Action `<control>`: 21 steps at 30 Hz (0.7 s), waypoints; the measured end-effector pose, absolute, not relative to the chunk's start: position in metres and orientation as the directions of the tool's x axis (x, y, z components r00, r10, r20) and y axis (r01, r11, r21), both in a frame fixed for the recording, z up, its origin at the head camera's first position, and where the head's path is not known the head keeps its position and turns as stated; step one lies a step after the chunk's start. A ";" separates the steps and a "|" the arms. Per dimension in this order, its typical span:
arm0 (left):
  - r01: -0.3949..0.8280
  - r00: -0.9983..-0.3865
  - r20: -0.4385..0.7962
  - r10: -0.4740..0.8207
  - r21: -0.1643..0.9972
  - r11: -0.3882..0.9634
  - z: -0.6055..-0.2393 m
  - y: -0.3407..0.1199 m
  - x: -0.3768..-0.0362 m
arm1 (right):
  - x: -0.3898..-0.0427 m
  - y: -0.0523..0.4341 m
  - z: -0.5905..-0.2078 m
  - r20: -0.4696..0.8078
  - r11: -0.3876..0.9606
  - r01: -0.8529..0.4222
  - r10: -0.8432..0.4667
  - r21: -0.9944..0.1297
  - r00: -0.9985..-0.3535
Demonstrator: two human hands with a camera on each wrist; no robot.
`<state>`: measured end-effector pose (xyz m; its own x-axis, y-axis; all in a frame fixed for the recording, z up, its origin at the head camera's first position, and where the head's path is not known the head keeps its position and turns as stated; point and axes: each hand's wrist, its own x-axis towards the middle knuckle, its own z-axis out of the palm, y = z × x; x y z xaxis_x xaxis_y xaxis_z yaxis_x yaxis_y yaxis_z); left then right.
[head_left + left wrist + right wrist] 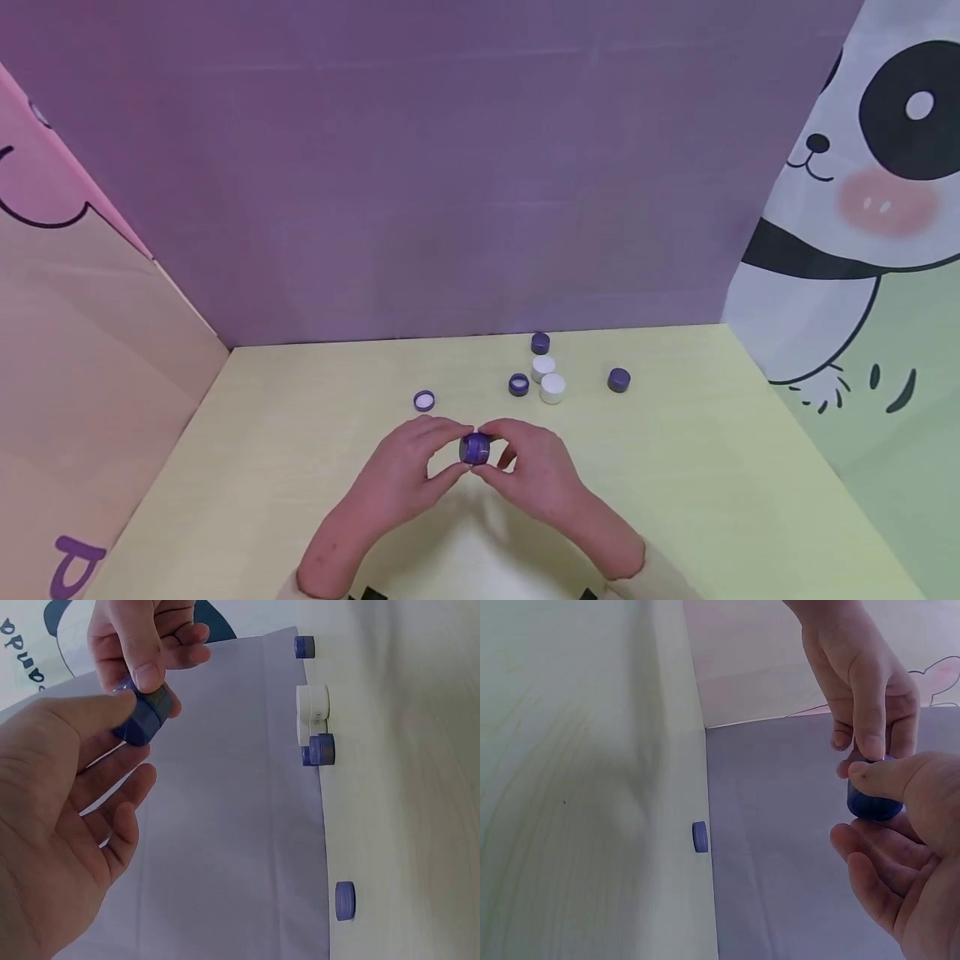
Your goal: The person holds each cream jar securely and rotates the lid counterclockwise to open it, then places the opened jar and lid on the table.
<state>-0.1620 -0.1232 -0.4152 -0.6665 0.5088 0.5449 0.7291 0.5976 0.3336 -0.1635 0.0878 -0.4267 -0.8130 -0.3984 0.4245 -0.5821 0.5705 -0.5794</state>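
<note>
Both hands hold a small round purple jar [475, 448] above the table, in front of my body. The left hand [408, 467] pinches its left side between thumb and fingertips. From the right, the right hand [536, 471] pinches the other side the same way. A seam runs round the jar's middle, between the two grips. In the left wrist view the jar [142, 716] is partly covered by both thumbs. The right wrist view shows its dark blue-purple side [874, 804] under the right thumb.
Beyond the hands lie a purple cap [423, 401] with a white inside, a purple ring-topped piece [518, 384], two white round containers [552, 388] close together, and two more purple round pieces [618, 380]. A purple cloth wall [480, 208] stands behind the pale table [300, 417].
</note>
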 end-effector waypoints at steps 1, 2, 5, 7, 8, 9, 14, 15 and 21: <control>0.720 -0.675 0.539 0.504 0.329 0.612 -0.415 -0.124 -0.162 | -0.163 0.087 -0.427 0.428 0.572 -0.586 -0.401 -0.573 -0.810; 0.710 -0.682 0.533 0.500 0.320 0.627 -0.416 -0.124 -0.162 | -0.163 0.087 -0.428 0.429 0.575 -0.588 -0.403 -0.569 -0.809; 0.679 -0.704 0.517 0.486 0.289 0.675 -0.417 -0.124 -0.163 | -0.164 0.086 -0.428 0.432 0.579 -0.595 -0.409 -0.558 -0.804; 0.649 -0.727 0.500 0.471 0.274 0.710 -0.416 -0.124 -0.163 | -0.165 0.086 -0.428 0.433 0.581 -0.599 -0.414 -0.551 -0.800; 0.635 -0.738 0.491 0.464 0.270 0.724 -0.416 -0.124 -0.163 | -0.165 0.086 -0.427 0.431 0.582 -0.598 -0.415 -0.551 -0.801; 0.620 -0.749 0.482 0.455 0.267 0.738 -0.415 -0.125 -0.163 | -0.166 0.086 -0.426 0.432 0.581 -0.599 -0.416 -0.551 -0.801; 0.607 -0.770 0.458 0.445 0.306 0.734 -0.413 -0.126 -0.163 | -0.167 0.088 -0.424 0.429 0.597 -0.581 -0.394 -0.553 -0.813; 0.620 -0.762 0.464 0.452 0.317 0.718 -0.413 -0.127 -0.163 | -0.167 0.088 -0.424 0.428 0.597 -0.579 -0.391 -0.556 -0.815; 0.755 -0.635 0.571 0.521 0.316 0.575 -0.415 -0.127 -0.165 | -0.165 0.090 -0.425 0.433 0.575 -0.578 -0.383 -0.579 -0.816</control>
